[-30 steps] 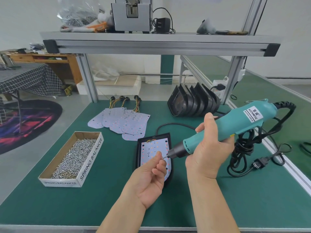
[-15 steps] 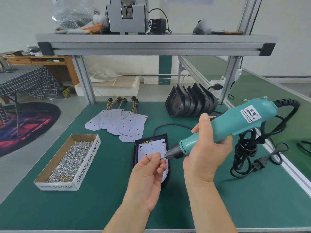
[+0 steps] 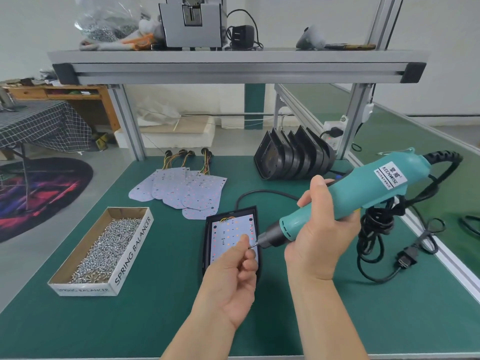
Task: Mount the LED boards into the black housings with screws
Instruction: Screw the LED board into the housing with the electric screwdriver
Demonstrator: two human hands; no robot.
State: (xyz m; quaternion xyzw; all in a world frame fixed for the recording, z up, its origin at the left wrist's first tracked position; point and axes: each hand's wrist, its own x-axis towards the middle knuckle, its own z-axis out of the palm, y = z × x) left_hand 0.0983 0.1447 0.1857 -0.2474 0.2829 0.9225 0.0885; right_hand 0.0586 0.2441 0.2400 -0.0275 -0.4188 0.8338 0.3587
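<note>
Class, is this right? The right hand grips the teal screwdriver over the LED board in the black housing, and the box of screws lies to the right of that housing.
No. The head view shows the box of screws to the left of the black housing, not its right. The rest holds: the right hand grips the teal screwdriver over the LED board.

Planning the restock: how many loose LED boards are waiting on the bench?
5 that I can tell, fanned in one overlapping pile behind the housing being worked on, right of the screw box; more may be hidden underneath.
</note>
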